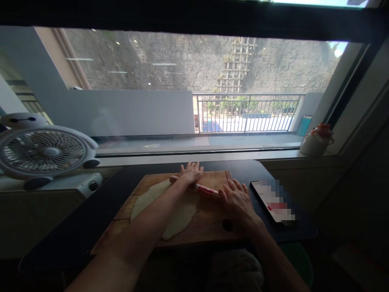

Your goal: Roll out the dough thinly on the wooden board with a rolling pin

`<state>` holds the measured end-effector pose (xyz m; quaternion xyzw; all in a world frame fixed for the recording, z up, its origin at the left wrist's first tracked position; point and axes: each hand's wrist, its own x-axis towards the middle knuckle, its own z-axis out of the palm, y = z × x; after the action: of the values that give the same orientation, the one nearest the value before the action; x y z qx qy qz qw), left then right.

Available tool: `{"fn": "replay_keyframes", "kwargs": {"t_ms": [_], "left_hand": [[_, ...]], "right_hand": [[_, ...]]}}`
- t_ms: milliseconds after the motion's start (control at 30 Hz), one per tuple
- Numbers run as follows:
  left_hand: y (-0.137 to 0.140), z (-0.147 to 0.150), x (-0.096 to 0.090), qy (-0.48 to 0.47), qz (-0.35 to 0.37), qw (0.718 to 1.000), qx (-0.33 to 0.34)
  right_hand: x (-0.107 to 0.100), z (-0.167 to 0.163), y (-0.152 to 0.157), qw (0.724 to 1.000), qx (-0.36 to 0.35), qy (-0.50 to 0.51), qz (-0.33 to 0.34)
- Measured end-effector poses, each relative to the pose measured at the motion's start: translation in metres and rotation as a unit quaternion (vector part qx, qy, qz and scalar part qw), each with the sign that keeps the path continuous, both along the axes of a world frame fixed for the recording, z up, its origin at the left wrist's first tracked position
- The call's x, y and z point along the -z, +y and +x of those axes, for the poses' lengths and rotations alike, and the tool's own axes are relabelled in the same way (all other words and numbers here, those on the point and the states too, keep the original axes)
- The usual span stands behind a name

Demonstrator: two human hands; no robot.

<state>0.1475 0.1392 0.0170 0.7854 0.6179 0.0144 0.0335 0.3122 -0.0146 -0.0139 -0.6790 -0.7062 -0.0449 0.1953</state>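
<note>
Where the left hand rests, the rolling pin is hidden.

Dough partly hidden behind left forearm

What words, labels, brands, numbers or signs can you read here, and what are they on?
"00", faint, on the phone; much of its screen is pixelated.
Pale arrow-shaped marking above the windowsill: marks beside it too small to read.
Red-and-white rolling pin: any lettering too blurred to read.

Rolling pin slanted over flat dough
</note>
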Motion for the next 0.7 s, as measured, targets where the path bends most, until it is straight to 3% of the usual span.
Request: {"fn": "replay_keyframes", "kwargs": {"t_ms": [233,333,467,600,700], "left_hand": [[-0.075,-0.054,0.001,0.039,-0.011,0.999,0.035],[-0.087,-0.064,0.002,0.052,-0.007,0.997,0.056],[-0.053,-0.045,0.002,0.043,-0.007,0.998,0.055],[-0.001,-0.012,0.002,0.001,0.017,1.0,0.017],[0.019,0.002,0.003,-0.024,0.043,0.999,-0.004]], "right_hand": [[0.004,-0.037,-0.071,0.998,-0.057,-0.011,0.041],[0.003,-0.042,-0.078,0.997,-0.073,-0.01,0.036],[0.002,-0.031,-0.048,0.998,-0.049,-0.01,0.023],[-0.001,-0.01,-0.004,1.0,0.002,-0.002,0.005],[-0.003,-0.001,0.014,1.0,0.024,0.009,-0.017]]}}
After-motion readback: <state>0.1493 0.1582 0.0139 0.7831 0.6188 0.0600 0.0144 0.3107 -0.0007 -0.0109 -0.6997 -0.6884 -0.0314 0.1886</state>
